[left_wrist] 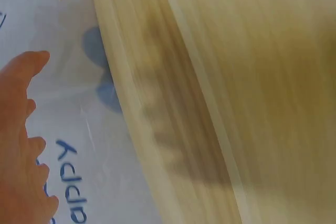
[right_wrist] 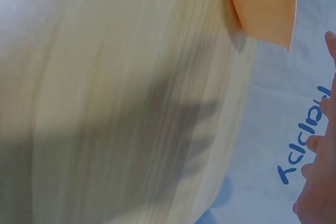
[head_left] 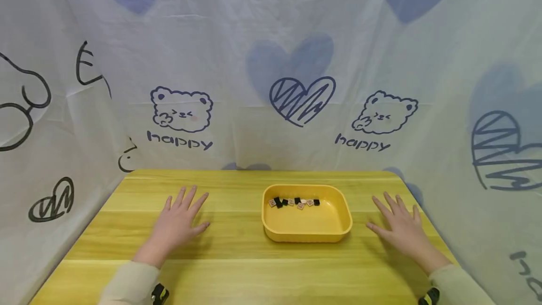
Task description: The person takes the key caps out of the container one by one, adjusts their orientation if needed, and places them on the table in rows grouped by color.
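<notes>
Both released: left hand (head_left: 177, 224) and right hand (head_left: 400, 230), either side of a yellow tray (head_left: 306, 237).
Fingers spread, nothing grasped; both hands hover over the wood-grain table (head_left: 228, 276), casting shadows on it. Tray sits between them, nearer the right, untouched. Small black tiles (head_left: 278, 203) and tan tiles (head_left: 310, 203) lie mixed in a loose row toward its far side, left of its far right corner. White printed cloth (head_left: 237, 74) hangs behind.

You face a yellowish wood-grain tabletop (head_left: 228, 229) (paler lines (head_left: 237, 260) cross it from side to side); directly on it, slightly right of its middle, sits your round-cornered yellow plastic tray (head_left: 306, 223).
</notes>
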A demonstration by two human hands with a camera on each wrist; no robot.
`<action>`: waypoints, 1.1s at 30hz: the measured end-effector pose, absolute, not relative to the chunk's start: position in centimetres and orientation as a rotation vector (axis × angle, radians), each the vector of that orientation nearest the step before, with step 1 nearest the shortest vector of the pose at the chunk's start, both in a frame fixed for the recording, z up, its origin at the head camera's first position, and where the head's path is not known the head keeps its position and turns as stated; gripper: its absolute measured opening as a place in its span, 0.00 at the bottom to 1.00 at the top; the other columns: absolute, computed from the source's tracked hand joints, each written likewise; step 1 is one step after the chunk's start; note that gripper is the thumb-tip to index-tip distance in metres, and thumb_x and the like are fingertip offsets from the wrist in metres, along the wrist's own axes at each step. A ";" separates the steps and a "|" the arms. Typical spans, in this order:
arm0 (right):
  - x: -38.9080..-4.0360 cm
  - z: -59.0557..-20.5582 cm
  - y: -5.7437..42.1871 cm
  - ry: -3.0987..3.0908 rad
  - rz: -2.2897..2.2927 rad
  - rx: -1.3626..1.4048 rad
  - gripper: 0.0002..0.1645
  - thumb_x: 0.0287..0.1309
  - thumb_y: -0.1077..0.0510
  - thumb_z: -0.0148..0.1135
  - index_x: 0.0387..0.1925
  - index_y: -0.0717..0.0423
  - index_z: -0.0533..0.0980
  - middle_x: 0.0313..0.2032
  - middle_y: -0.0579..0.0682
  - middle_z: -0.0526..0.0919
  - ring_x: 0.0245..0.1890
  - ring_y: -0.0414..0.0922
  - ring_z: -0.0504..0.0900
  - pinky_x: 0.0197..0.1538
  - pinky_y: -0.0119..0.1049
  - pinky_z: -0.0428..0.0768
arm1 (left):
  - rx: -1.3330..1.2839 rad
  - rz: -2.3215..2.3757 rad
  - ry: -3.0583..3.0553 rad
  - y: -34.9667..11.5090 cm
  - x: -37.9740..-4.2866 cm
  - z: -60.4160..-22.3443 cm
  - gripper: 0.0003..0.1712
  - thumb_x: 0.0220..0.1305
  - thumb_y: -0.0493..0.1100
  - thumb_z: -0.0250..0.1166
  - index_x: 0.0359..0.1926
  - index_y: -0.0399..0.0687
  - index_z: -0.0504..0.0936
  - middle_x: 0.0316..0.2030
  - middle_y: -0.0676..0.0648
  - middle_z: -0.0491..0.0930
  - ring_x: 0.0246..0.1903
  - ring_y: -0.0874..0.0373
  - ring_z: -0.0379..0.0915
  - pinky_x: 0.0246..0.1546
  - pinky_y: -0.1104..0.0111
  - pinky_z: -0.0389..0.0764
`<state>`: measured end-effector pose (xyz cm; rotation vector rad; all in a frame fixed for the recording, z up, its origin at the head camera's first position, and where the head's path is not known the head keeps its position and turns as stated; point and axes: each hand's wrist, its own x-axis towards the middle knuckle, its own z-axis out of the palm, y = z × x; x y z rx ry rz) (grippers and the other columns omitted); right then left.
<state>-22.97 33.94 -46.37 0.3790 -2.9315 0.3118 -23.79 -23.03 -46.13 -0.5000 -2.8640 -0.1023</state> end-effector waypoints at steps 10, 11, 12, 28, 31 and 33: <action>-24.2 -45.6 33.2 -2.907 0.323 0.412 0.50 0.63 0.31 0.53 0.76 0.48 0.51 0.73 0.64 0.51 0.71 0.67 0.45 0.65 0.71 0.32 | -0.543 -0.215 -2.866 -19.0 -24.6 -46.2 0.43 0.60 0.59 0.67 0.73 0.54 0.63 0.71 0.36 0.57 0.67 0.31 0.53 0.61 0.33 0.55; -24.3 -45.4 33.0 -2.908 0.332 0.418 0.49 0.63 0.31 0.53 0.76 0.49 0.52 0.73 0.64 0.51 0.71 0.67 0.46 0.65 0.71 0.33 | -0.551 -0.222 -2.873 -18.5 -24.6 -46.2 0.43 0.61 0.60 0.66 0.73 0.55 0.62 0.71 0.36 0.58 0.67 0.31 0.53 0.61 0.33 0.55; -24.3 -45.3 32.8 -2.909 0.339 0.425 0.49 0.63 0.31 0.53 0.76 0.50 0.52 0.73 0.64 0.52 0.71 0.67 0.46 0.65 0.71 0.34 | -0.557 -0.230 -2.882 -18.1 -24.8 -46.2 0.43 0.61 0.60 0.66 0.73 0.55 0.62 0.71 0.36 0.58 0.67 0.32 0.54 0.61 0.34 0.55; -26.4 -44.1 26.5 -2.820 0.488 0.585 0.40 0.63 0.39 0.60 0.67 0.59 0.66 0.64 0.62 0.69 0.66 0.65 0.59 0.65 0.68 0.49 | -0.452 -1.294 -2.843 -12.4 -26.2 -47.2 0.37 0.68 0.52 0.61 0.74 0.48 0.60 0.70 0.38 0.60 0.69 0.40 0.53 0.67 0.45 0.55; -26.8 -44.1 25.4 -2.819 0.474 0.600 0.39 0.63 0.39 0.60 0.67 0.58 0.67 0.63 0.60 0.71 0.65 0.63 0.62 0.65 0.66 0.52 | -0.393 -1.397 -2.802 -11.6 -26.1 -47.7 0.36 0.69 0.50 0.61 0.73 0.47 0.61 0.69 0.37 0.61 0.69 0.39 0.54 0.66 0.44 0.56; -27.1 -44.1 24.7 -2.810 0.482 0.613 0.38 0.63 0.40 0.60 0.67 0.57 0.67 0.63 0.59 0.72 0.64 0.62 0.65 0.65 0.65 0.54 | -0.322 -1.477 -2.761 -11.2 -26.0 -48.2 0.35 0.69 0.50 0.61 0.73 0.48 0.62 0.69 0.37 0.62 0.68 0.38 0.56 0.65 0.43 0.57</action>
